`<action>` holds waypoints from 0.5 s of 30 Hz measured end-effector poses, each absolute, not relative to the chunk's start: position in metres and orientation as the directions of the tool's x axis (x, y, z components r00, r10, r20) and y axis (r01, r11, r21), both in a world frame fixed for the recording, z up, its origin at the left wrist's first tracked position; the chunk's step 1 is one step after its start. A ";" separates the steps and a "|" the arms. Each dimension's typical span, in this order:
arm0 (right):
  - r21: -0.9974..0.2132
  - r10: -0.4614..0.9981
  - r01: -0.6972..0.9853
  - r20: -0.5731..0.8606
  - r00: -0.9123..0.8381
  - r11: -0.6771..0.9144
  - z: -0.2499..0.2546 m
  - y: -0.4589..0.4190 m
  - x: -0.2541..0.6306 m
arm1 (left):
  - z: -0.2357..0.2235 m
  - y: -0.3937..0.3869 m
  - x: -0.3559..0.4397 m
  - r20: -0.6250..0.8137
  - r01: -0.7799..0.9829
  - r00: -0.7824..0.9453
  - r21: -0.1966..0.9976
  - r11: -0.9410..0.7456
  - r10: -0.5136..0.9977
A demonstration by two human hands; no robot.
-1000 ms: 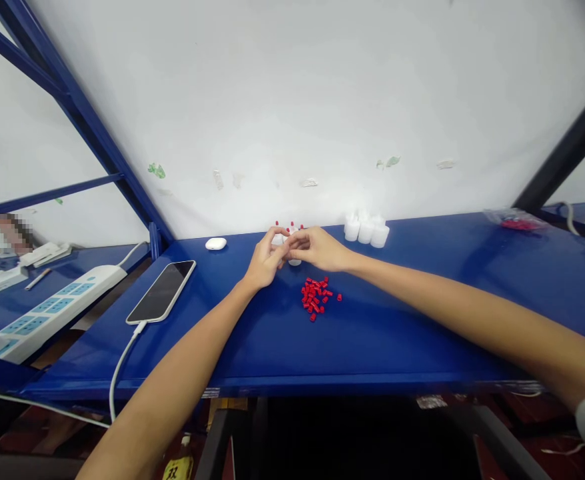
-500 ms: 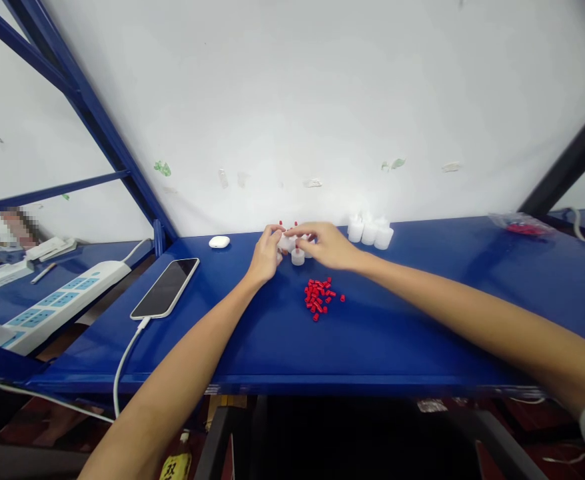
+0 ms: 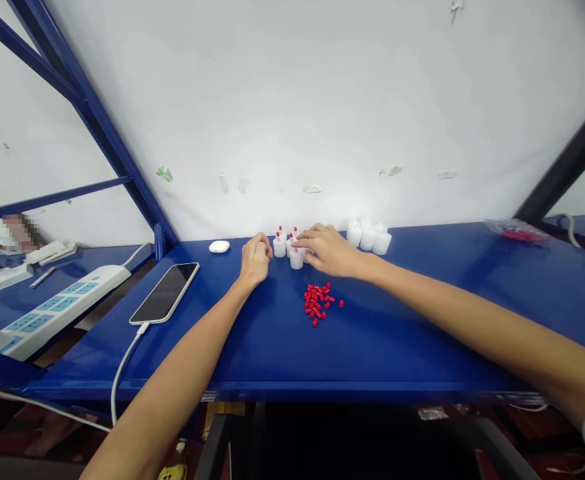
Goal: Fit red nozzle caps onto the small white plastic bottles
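Observation:
A cluster of small white bottles with red caps on their nozzles stands towards the back of the blue table. My left hand rests just left of this group, its fingers curled in and apart from the bottles, with nothing visible in them. My right hand lies along the group's right side. Its fingers stretch leftward over the bottles, partly hiding them; whether the fingertips touch them I cannot tell. Nearer to me lies a loose pile of small red caps.
More white bottles without red caps stand by the wall to the right. A clear bag with red pieces lies far right. At left are a phone on a charging cable, a white earbud case and a power strip.
My left hand has moved left, off the bottles, and its fingers have curled. My right hand's fingers have flattened out, and more of the capped bottles show between the hands.

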State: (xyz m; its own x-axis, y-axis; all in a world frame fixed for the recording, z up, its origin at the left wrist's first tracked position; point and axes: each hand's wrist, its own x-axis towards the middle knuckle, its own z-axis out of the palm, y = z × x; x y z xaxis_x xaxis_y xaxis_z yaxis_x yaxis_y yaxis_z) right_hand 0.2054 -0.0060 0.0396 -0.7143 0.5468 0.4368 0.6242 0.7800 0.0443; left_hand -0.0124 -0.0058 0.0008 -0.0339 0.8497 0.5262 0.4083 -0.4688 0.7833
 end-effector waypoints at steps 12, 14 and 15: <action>-0.232 0.750 0.913 0.652 -0.109 0.335 0.033 -0.013 0.350 | -0.001 -0.012 0.006 0.615 0.555 0.220 0.559 -0.616 0.757; -0.205 0.825 0.941 0.554 -0.115 0.268 0.013 -0.006 0.364 | -0.002 -0.013 0.006 0.602 0.563 0.222 0.564 -0.605 0.767; -0.203 0.853 0.932 0.494 -0.167 0.300 0.006 -0.003 0.367 | -0.002 -0.013 0.005 0.591 0.565 0.218 0.573 -0.594 0.777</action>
State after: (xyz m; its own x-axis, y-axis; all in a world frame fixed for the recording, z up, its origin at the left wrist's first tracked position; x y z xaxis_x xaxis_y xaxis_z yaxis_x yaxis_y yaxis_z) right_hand 0.3674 -0.0026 0.0056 -0.1668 0.8531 0.4944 0.9322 0.2998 -0.2029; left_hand 0.0048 -0.0132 -0.0021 0.2179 0.7768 0.5908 0.5647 -0.5941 0.5729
